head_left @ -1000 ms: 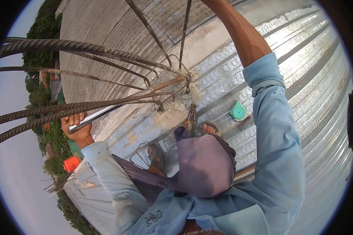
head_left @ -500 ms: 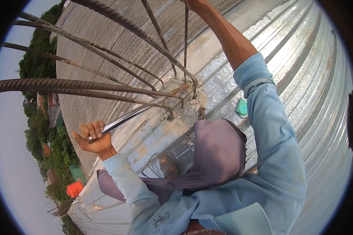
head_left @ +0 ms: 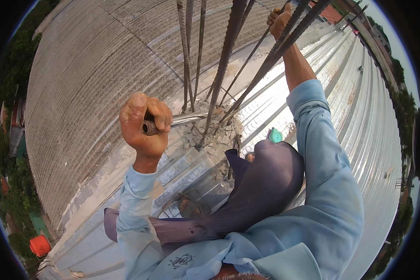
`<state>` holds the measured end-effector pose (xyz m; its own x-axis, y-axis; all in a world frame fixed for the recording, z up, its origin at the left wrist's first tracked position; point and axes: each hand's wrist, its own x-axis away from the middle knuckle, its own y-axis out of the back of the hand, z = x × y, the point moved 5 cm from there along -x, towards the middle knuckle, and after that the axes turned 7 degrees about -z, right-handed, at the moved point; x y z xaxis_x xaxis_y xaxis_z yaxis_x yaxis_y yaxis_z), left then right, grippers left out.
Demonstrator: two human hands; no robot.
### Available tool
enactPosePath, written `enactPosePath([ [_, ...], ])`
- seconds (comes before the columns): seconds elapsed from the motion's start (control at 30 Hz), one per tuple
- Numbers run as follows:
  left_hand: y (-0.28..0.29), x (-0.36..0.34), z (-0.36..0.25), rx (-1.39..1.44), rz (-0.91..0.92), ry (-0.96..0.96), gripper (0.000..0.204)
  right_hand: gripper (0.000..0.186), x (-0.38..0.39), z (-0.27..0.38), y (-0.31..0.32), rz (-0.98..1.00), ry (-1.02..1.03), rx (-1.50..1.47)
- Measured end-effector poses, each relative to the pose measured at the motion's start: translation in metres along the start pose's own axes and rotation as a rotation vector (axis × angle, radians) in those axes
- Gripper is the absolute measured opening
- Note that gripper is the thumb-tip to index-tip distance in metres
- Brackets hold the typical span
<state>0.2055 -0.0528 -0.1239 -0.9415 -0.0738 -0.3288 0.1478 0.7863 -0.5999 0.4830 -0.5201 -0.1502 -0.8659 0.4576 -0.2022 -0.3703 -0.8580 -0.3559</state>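
Nearest you, your knee in dark purple-grey cloth (head_left: 266, 186) fills the low centre, w/ both pale blue sleeves coming up either side.

Landmark: the rubble-capped concrete stub (head_left: 214, 140) where the bars sprout.

Just left of that stub, your left hand (head_left: 144, 123) is fisted tight round the butt end of a shiny grey steel pipe tool (head_left: 186, 119); fingers wrapped over, thumb across the open end. The pipe runs from your fist toward the stub, its far tip among the bar bases; can't tell exactly what it bears on. Judging by look: rigid, fairly heavy, smooth metal, so prob slick if palms sweat. Grip at the far end as you do now gives most leverage; keep the wrist straight.

Just right of the stub lies a small teal round object (head_left: 276, 136) on the corrugated silver metal roof sheeting (head_left: 350, 93).

Up from the stub rise the dark ribbed steel rebar rods (head_left: 226, 51), several, leaning apart. They look stiff, springy, rough-ribbed: good purchase, hard on bare skin.

Well beyond the stub, upper right, your right hand (head_left: 280, 18) is closed round one rod, arm stretched full.

Far left of the stub, below roof edge: an orange bucket (head_left: 39, 245) among greenery.
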Motion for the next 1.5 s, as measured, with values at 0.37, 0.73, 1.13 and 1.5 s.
enactPosePath([
  [0.37,-0.015,-0.012,0.000,0.022,-0.004,-0.076,0.040,0.060,-0.014,-0.012,-0.009,-0.050,0.012,-0.069],
  [0.73,-0.055,-0.026,0.005,-0.152,-0.166,-0.165,0.042,0.064,0.029,0.006,-0.039,-0.182,0.057,-0.047],
  [1.13,0.001,0.006,-0.004,-0.019,-0.175,-0.081,0.054,0.063,0.007,0.012,-0.005,-0.027,0.108,-0.026],
  [1.5,0.082,0.050,-0.010,0.109,-0.171,-0.243,0.034,0.064,0.019,0.008,-0.012,-0.020,0.091,-0.027],
])
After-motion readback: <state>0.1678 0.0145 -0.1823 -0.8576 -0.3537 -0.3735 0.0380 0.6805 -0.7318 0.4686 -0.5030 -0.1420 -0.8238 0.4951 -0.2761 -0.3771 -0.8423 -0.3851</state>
